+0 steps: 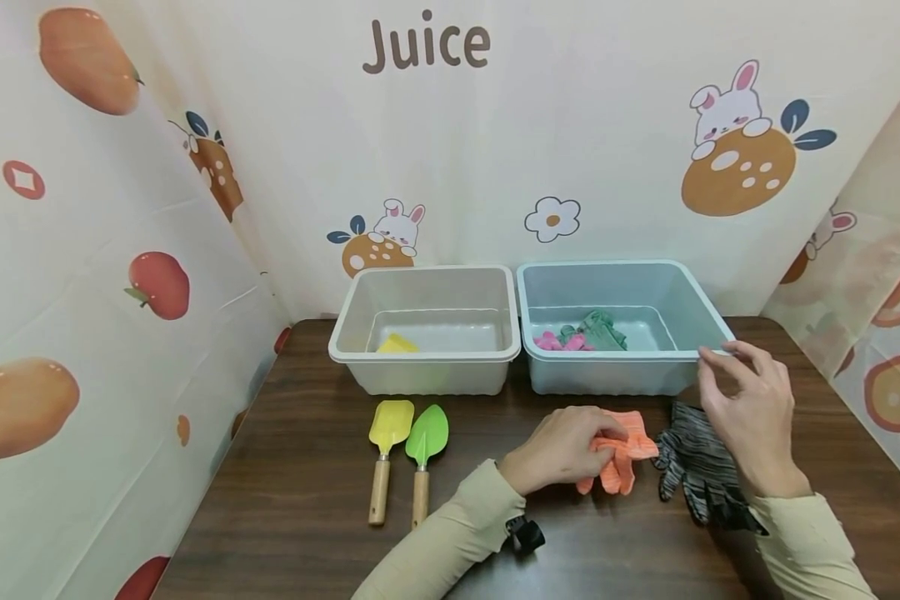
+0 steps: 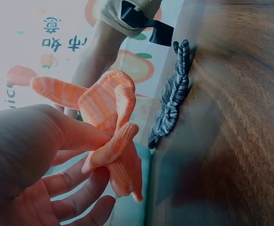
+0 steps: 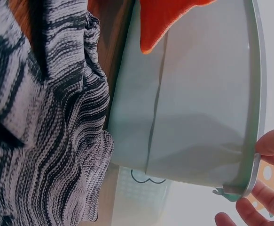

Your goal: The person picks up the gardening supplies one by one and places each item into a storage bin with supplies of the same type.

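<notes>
My left hand [image 1: 570, 447] pinches an orange knit glove [image 1: 624, 454] between thumb and fingers, in front of the blue bin [image 1: 607, 372]. In the left wrist view the glove [image 2: 104, 113] hangs crumpled, its fingers sticking out several ways. My right hand [image 1: 750, 408] holds the blue bin's front right corner, thumb and fingers at the rim [image 3: 256, 174]. Below that hand lies a black-and-grey striped glove [image 1: 697, 458] on the table, close up in the right wrist view. Inside the blue bin are a green cloth-like item [image 1: 603, 331] and a pink item [image 1: 562, 341].
Left of the blue bin stands a whitish bin [image 1: 427, 375] with a yellow item [image 1: 397, 343] inside. In front of it lie a yellow hand shovel [image 1: 390, 425] and a green hand trowel [image 1: 427, 433], both wooden-handled. A printed curtain [image 1: 480, 150] rises behind the dark wooden table [image 1: 292, 500].
</notes>
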Demonstrator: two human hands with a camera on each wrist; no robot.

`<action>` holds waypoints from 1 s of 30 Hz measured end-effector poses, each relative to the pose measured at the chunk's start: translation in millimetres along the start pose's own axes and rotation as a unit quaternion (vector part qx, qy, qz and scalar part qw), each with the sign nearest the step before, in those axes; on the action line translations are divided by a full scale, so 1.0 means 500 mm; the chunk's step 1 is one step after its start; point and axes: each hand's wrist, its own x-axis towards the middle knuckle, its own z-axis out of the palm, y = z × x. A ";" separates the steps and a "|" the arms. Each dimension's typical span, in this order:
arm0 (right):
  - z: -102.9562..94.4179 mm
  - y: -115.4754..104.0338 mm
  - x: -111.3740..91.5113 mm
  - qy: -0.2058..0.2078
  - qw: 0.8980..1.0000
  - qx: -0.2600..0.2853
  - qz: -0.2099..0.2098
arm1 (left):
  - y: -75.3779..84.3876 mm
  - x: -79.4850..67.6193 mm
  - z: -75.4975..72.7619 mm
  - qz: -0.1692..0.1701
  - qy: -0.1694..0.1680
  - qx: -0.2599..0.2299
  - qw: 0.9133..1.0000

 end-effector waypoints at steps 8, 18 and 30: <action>0.004 0.005 -0.002 0.008 1.000 0.004 -0.009 | 0.000 0.000 -0.001 -0.005 -0.005 -0.011 1.000; 0.001 0.001 0.000 0.004 1.000 0.008 -0.005 | 0.001 -0.003 -0.013 -0.003 -0.004 -0.025 1.000; -0.001 0.001 0.000 0.001 1.000 0.006 0.000 | 0.002 -0.002 -0.016 -0.005 0.005 -0.032 0.999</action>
